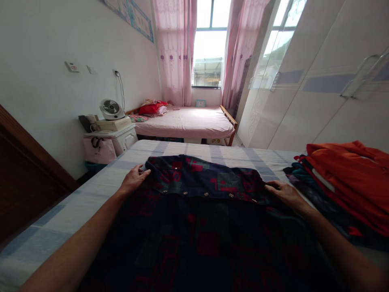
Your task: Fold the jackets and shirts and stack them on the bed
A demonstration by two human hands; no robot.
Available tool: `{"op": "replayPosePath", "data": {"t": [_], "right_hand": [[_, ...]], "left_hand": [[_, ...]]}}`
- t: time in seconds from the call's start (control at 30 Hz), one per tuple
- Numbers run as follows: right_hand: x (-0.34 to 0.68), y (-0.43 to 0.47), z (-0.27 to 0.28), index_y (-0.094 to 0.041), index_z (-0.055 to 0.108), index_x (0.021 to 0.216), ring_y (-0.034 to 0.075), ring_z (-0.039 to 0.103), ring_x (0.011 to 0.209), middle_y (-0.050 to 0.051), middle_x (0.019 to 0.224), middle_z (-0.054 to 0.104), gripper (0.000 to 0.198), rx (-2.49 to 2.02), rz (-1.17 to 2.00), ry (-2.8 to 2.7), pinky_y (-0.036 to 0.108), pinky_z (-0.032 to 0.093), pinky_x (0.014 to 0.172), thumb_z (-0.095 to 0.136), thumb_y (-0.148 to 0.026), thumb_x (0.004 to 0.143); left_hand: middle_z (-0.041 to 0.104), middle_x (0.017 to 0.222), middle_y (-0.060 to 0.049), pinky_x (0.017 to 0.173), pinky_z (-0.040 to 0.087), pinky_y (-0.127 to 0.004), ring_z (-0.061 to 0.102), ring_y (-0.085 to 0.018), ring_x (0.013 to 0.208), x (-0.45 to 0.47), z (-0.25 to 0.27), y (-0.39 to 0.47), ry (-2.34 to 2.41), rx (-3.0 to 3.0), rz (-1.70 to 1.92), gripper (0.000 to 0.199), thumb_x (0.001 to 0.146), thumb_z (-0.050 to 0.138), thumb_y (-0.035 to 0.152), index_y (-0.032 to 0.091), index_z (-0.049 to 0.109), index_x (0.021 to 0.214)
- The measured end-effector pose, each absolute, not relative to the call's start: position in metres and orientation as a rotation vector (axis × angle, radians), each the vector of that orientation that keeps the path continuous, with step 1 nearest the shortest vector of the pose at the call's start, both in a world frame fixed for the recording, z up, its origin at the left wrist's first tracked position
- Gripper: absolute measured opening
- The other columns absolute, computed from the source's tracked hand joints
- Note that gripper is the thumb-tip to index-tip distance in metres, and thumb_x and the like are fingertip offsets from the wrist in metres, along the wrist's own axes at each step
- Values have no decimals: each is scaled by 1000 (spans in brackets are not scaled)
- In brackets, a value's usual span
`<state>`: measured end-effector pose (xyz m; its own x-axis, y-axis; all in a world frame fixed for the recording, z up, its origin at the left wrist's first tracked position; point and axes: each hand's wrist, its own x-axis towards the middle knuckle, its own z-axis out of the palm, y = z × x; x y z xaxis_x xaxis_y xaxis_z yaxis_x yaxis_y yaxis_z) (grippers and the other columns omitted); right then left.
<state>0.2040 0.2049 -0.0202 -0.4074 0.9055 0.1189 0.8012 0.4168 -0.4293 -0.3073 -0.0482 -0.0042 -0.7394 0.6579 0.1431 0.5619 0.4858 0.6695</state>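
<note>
Spread across the near bed is a dark blue buttoned garment (206, 227) with red and green patches. A row of shiny round buttons runs across it, near its far edge. My left hand (135, 178) pinches the cloth at the far left corner, thumb and fingers closed on it. At the right end of the button row, my right hand (284, 194) grips the garment's edge between thumb and fingers. Its near part runs out of view at the bottom and is very dark there.
A stack of folded clothes (349, 174), orange on top, lies at the bed's right. Beneath everything is a checked sheet (69, 221). Beyond stand a second bed (194, 121), a fan (112, 108) on a white cabinet (126, 140), and a wardrobe (316, 109).
</note>
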Motion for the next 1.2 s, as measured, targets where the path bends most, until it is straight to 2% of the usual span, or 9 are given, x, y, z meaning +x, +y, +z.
{"op": "replayPosePath", "data": {"t": [0.17,0.3,0.43,0.57,0.7,0.83,0.97,1.07,1.2], "right_hand": [[200,197,-34,-20,68,100,29,60,101,11,106,66,50,-1486,312,-2195,42,46,85,41,-55,75],[200,193,-36,-19,67,96,29,60,99,11,105,66,50,-1461,344,-2155,41,45,86,41,-55,74],[202,194,-37,-19,66,91,28,62,94,10,100,67,47,-1465,340,-2144,41,46,82,41,-55,73],[204,198,-42,-20,65,90,29,62,94,10,101,66,45,-1454,322,-2139,41,46,82,42,-55,73],[205,198,-44,-20,65,91,29,61,96,10,101,66,46,-1446,333,-2142,41,46,84,42,-55,74],[205,197,-42,-20,65,92,29,61,98,10,103,66,46,-1455,345,-2137,42,45,85,41,-55,74],[206,199,-45,-19,65,93,29,61,98,10,102,66,46,-1446,342,-2155,42,46,85,41,-55,74],[206,201,-47,-19,65,95,29,61,99,11,104,66,46,-1439,331,-2167,42,46,85,41,-54,76],[198,197,-38,-19,63,108,30,58,106,10,112,65,48,-1414,195,-2176,47,42,92,42,-51,79]], "left_hand": [[71,102,-10,78,52,-28,66,-22,93,-301,-9,-38,2467,1080,1291,62,73,58,53,14,56,121],[71,90,-8,75,51,-31,67,-23,84,-302,-9,-36,2525,1040,1355,51,70,59,44,13,61,112],[70,91,-9,84,48,-34,65,-25,91,-307,-2,-45,2579,1056,1345,35,71,56,39,14,66,92],[66,110,-16,88,47,-35,61,-27,106,-307,2,-47,2558,1053,1341,54,71,58,47,10,60,111],[67,111,-14,79,51,-29,65,-22,98,-299,0,-35,2481,1075,1324,61,74,59,43,11,51,125],[72,95,-8,75,51,-30,67,-22,88,-299,3,-32,2570,1069,1219,54,75,56,35,15,52,125],[70,100,-15,87,45,-42,61,-33,104,-312,11,-50,2790,953,1035,54,70,56,28,14,56,121],[70,99,-18,90,42,-47,58,-39,108,-320,13,-59,2851,907,914,49,66,60,32,15,63,111],[73,87,-14,84,46,-40,64,-36,98,-326,9,-49,2770,932,935,37,63,61,43,16,68,88]]}}
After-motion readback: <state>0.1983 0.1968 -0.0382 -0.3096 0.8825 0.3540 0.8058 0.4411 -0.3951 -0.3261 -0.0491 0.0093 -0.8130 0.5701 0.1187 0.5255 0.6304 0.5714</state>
